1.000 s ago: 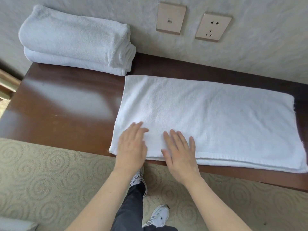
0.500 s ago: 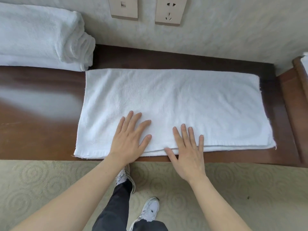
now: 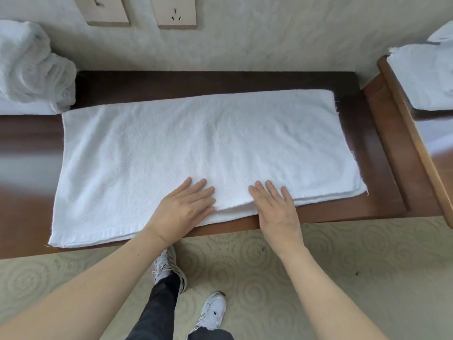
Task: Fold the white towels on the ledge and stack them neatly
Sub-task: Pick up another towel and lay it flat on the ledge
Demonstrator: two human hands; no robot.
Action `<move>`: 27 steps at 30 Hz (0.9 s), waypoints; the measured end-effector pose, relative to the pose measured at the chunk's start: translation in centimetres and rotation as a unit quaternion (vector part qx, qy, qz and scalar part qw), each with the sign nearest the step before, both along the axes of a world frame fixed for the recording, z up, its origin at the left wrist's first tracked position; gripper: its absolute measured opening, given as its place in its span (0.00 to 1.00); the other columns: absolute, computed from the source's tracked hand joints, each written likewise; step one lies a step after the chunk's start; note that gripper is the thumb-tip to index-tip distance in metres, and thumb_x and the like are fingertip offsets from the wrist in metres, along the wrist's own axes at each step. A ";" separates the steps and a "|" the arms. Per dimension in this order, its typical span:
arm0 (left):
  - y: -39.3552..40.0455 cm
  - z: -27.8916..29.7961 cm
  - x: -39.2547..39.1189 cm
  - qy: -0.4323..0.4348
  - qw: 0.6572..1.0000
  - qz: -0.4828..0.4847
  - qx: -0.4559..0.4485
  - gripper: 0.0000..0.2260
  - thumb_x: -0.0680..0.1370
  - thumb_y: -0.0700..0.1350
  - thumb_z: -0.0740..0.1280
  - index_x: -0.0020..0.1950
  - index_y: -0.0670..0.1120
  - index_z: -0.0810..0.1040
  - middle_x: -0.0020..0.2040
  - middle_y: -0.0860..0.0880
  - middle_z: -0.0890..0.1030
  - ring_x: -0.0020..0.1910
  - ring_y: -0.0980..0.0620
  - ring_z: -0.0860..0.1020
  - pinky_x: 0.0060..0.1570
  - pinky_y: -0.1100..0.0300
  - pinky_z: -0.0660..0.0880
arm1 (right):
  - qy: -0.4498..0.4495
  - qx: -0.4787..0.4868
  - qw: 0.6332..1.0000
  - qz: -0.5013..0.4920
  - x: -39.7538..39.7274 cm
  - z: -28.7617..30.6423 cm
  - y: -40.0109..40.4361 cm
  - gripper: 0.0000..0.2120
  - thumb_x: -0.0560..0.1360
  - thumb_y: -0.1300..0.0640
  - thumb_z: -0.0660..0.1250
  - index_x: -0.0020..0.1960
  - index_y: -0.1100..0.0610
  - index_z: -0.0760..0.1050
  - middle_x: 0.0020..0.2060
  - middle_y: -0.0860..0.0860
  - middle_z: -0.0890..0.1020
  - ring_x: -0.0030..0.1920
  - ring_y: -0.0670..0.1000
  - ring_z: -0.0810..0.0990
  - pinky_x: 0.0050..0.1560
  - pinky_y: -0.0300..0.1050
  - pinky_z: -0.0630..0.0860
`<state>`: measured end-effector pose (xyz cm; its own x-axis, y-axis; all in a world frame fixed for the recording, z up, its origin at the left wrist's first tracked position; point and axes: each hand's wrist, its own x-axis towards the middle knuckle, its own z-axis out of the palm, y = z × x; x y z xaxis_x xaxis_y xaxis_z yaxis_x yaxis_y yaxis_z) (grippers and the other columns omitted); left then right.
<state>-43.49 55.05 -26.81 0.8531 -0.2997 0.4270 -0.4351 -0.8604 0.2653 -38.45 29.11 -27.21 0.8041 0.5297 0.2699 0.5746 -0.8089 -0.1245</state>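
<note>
A: Across the frame's middle, on the dark wood ledge (image 3: 362, 207), the white towel (image 3: 201, 143) lies flat, doubled lengthwise, layered edges along the near side.

B: Changed vs a sec ago?

A: Hands have slid rightward along that near edge; camera view swung right too, so the folded stack (image 3: 29, 69) is now cut off at upper left and another towel (image 3: 426, 77) shows at upper right.

B: Hands?

A: Left hand (image 3: 181, 209) and right hand (image 3: 274, 207) both lie flat, fingers straight, slightly spread, pressing down, pinching nothing. Top layer bulges a bit btwn them.

B: Meaning?

A: Prob. smoothing stage; cross-fold and stacking not yet done.
</note>
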 end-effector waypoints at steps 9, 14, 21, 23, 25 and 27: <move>-0.5 0.1 -1.5 0.174 0.985 -0.001 -0.012 0.23 0.79 0.65 0.62 0.63 0.48 0.76 0.76 0.48 0.69 0.78 0.47 0.63 0.78 0.43 0.54 | -0.046 -0.007 0.999 0.009 -0.9 -0.9 -1.3 0.14 0.83 0.53 0.61 0.64 0.54 0.80 0.65 0.50 0.81 0.69 0.55 0.76 0.66 0.70 0.69; -1.1 0.2 -0.9 0.100 0.994 0.007 -0.045 0.12 0.81 0.52 0.64 0.52 0.47 0.84 0.55 0.49 0.82 0.55 0.47 0.79 0.63 0.46 0.74 | 0.012 -0.039 0.999 -0.005 -0.8 0.8 -1.0 0.19 0.81 0.50 0.57 0.68 0.53 0.77 0.68 0.51 0.78 0.69 0.55 0.76 0.64 0.62 0.70; -1.7 1.1 -1.3 0.129 0.990 -0.003 -0.054 0.13 0.82 0.47 0.60 0.46 0.44 0.81 0.42 0.51 0.75 0.39 0.52 0.72 0.41 0.59 0.74 | 0.071 -0.075 0.992 -0.075 1.7 1.8 -2.2 0.35 0.65 0.65 0.80 0.70 0.54 0.76 0.68 0.58 0.77 0.61 0.59 0.76 0.52 0.56 0.79; -1.5 1.6 -0.7 0.192 0.979 -0.009 -0.072 0.14 0.83 0.54 0.61 0.47 0.48 0.80 0.45 0.54 0.75 0.42 0.55 0.73 0.44 0.62 0.74 | 0.085 -0.082 0.990 -0.078 1.7 2.2 -2.2 0.36 0.63 0.66 0.81 0.69 0.55 0.77 0.67 0.58 0.78 0.55 0.58 0.78 0.50 0.54 0.79; -1.4 2.4 0.7 0.239 0.968 -0.019 -0.073 0.17 0.82 0.62 0.58 0.50 0.52 0.80 0.50 0.56 0.76 0.46 0.56 0.74 0.50 0.63 0.72 | 0.077 -0.087 0.990 -0.084 1.6 2.6 -2.1 0.35 0.62 0.67 0.82 0.68 0.55 0.78 0.64 0.58 0.80 0.47 0.54 0.74 0.46 0.50 0.78; -1.9 3.0 2.7 0.243 0.968 -0.031 -0.057 0.17 0.83 0.61 0.56 0.55 0.53 0.80 0.55 0.54 0.77 0.52 0.52 0.76 0.55 0.57 0.73 | 0.086 -0.090 0.989 -0.086 1.6 2.9 -2.2 0.35 0.63 0.65 0.82 0.69 0.55 0.77 0.65 0.56 0.80 0.46 0.52 0.69 0.47 0.48 0.75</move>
<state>-40.74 53.17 -23.82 0.9435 -0.3309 0.0141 -0.2850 -0.7894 0.5438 -36.84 26.89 -24.35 0.9119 0.4088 0.0357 0.4102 -0.9104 -0.0540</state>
